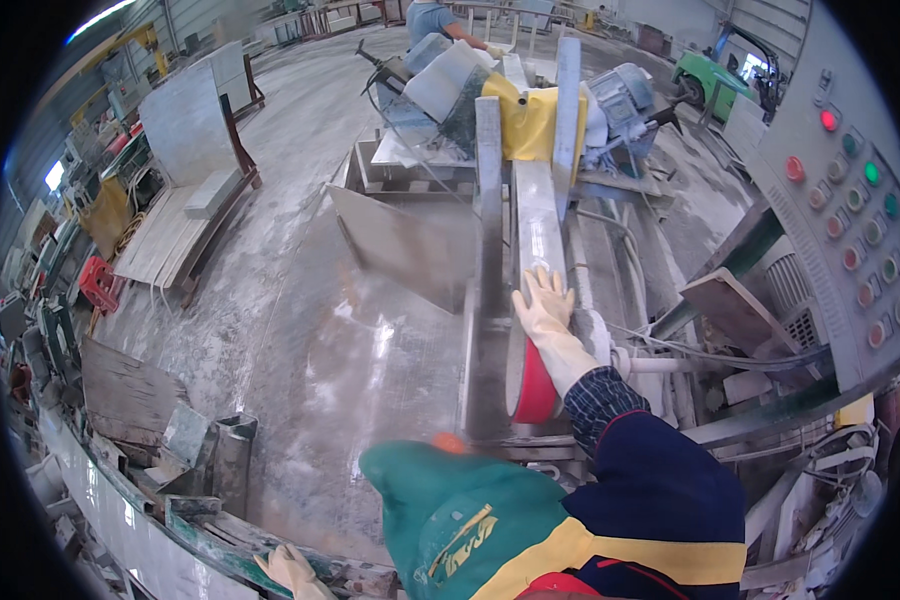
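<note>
My right hand (550,312), in a cream rubber glove, lies palm down with fingers spread on the near part of a long, wet, light strip (538,215), perhaps stone. The strip runs away from me along a narrow conveyor, whose red belt (537,385) curves round the near end below my wrist. At the far end, the strip passes under a yellow cover (528,122) between two upright boards. Low on the left, my left hand (290,572), gloved alike, is by a dirty greenish metal rail (240,545); its fingers look apart and grip nothing visible. A green apron (470,510) covers my front.
A grey control panel (840,190) with lit buttons stands at right. Motors (622,100) flank the yellow cover. Left of the conveyor is wet floor (360,340) with a tilted board (400,245). Slabs (185,120) lean on a rack. A person (432,22) works beyond the machine.
</note>
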A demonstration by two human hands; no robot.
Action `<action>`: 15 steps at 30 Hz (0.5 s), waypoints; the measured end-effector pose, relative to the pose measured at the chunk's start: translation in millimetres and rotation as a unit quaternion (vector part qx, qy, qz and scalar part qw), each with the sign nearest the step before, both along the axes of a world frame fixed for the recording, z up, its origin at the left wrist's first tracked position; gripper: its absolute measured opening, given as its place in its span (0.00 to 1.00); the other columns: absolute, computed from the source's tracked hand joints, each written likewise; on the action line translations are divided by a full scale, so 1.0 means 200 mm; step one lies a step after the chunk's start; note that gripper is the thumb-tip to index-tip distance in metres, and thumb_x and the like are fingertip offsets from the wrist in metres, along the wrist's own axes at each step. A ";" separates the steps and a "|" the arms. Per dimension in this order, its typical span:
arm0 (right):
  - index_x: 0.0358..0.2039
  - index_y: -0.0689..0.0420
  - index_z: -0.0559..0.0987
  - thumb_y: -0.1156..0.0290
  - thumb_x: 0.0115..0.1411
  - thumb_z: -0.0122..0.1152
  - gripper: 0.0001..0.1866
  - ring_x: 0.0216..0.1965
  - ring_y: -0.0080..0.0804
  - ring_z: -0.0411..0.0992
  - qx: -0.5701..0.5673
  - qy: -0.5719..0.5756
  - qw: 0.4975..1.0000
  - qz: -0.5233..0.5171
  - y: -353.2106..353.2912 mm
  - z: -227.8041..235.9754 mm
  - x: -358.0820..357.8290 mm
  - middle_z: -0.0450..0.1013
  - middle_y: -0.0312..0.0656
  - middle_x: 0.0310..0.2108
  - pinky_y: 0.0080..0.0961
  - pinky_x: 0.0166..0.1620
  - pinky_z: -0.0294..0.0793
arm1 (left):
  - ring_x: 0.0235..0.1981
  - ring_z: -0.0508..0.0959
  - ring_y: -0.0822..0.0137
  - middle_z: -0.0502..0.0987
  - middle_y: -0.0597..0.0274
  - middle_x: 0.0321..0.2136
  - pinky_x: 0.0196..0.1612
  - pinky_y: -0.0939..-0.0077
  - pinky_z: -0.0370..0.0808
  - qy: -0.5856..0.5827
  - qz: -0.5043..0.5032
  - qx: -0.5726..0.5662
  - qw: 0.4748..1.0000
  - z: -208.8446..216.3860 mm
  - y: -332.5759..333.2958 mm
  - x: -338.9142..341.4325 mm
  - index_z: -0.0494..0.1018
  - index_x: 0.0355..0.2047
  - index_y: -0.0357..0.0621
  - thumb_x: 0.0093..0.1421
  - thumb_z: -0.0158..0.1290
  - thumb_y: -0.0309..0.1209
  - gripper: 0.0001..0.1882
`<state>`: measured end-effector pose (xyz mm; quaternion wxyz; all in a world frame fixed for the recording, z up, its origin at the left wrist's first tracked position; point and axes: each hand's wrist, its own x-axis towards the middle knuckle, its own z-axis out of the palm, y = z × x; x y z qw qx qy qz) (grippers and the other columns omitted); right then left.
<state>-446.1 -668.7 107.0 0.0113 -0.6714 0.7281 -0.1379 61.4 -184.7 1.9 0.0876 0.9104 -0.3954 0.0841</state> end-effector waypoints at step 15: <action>0.66 0.49 0.68 0.48 0.66 0.49 0.31 0.72 0.49 0.50 -0.037 -0.034 0.997 0.060 0.08 -0.09 -0.07 0.56 0.44 0.71 0.56 0.71 0.46 | 0.23 0.75 0.49 0.74 0.51 0.17 0.70 0.51 0.57 -0.027 -0.011 -0.060 0.998 0.01 -0.02 -0.02 0.72 0.16 0.40 0.59 0.52 0.29 0.14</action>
